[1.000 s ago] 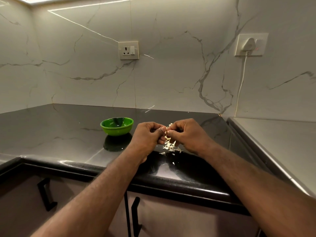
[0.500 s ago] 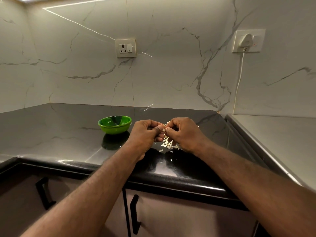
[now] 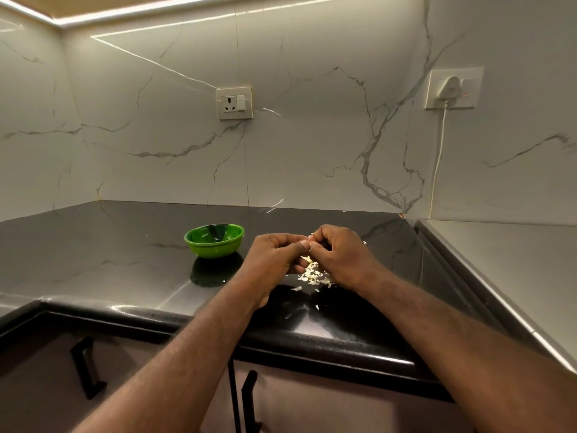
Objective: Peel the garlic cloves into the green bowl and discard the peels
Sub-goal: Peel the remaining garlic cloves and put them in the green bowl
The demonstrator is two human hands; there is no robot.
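Clove (image 3: 310, 244) (axis hidden); left hand (image 3: 274, 260), right hand (image 3: 340, 257) pinching

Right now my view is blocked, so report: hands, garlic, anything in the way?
Left hand and right hand both pinching a garlic clove over the black countertop. Peels piled beneath them. Green bowl to their left, nothing between.

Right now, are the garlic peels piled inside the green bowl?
No, the garlic peels lie heaped on the black counter below the left hand and right hand, apart from the green bowl.
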